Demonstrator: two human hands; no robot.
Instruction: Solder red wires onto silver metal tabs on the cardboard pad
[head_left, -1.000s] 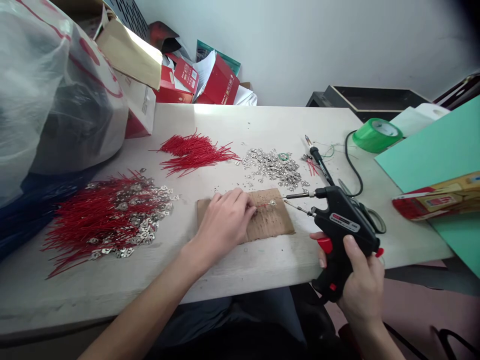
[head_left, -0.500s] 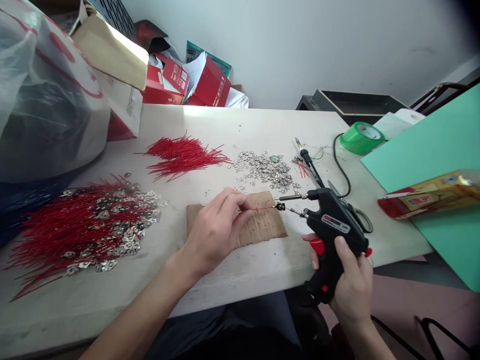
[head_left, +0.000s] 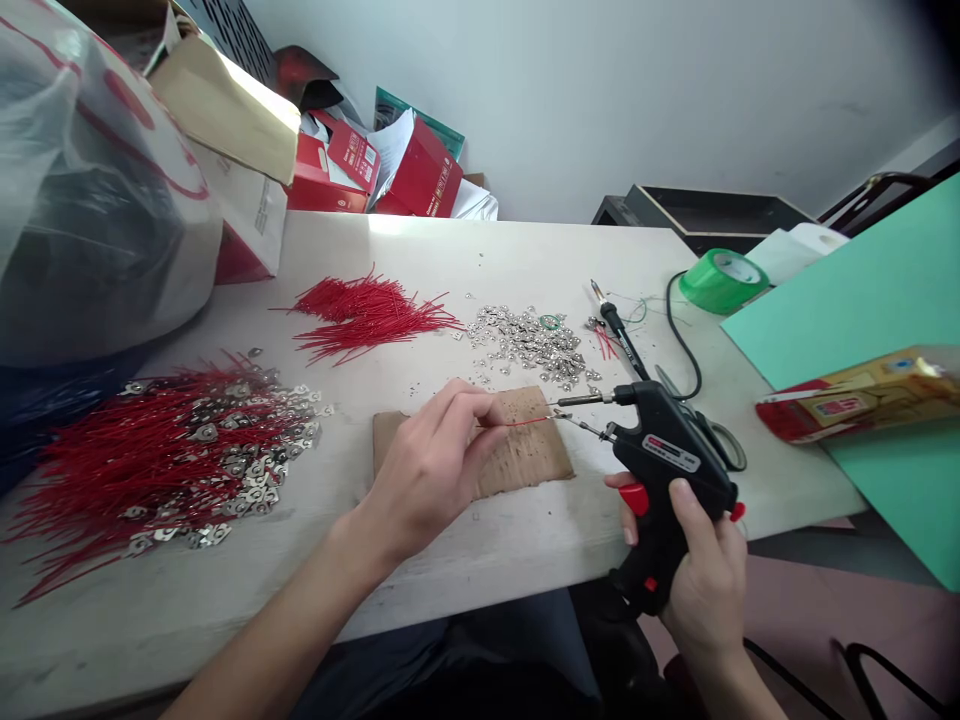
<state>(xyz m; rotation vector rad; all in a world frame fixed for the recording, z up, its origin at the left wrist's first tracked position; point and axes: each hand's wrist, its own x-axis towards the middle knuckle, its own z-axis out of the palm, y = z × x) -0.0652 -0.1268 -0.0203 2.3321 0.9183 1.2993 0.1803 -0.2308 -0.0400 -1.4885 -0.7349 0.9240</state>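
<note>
My left hand (head_left: 439,465) pinches a thin red wire (head_left: 529,421) above a piece of brown cardboard (head_left: 517,450). The wire's far end meets the tip of a black soldering gun (head_left: 667,470), by the cardboard's right edge. My right hand (head_left: 697,560) is wrapped round the gun's grip, with fingers near the red trigger. Small metal tabs (head_left: 536,343) lie scattered behind the cardboard. Loose red wires (head_left: 367,312) form a pile farther back. On the left is a large heap of red wires with metal tabs on their ends (head_left: 172,450).
A soldering iron (head_left: 619,325) with a black cord lies at the back right, near a roll of green tape (head_left: 724,280). A yellow and red package (head_left: 862,395) rests on a green board (head_left: 900,290). A plastic bag (head_left: 97,200) and red boxes (head_left: 420,165) stand at the back left.
The dark tab seen at the wire's end is no longer distinct there; the wire tip now sits at the gun's tip. Both hands keep nearly the same place and grip.
</note>
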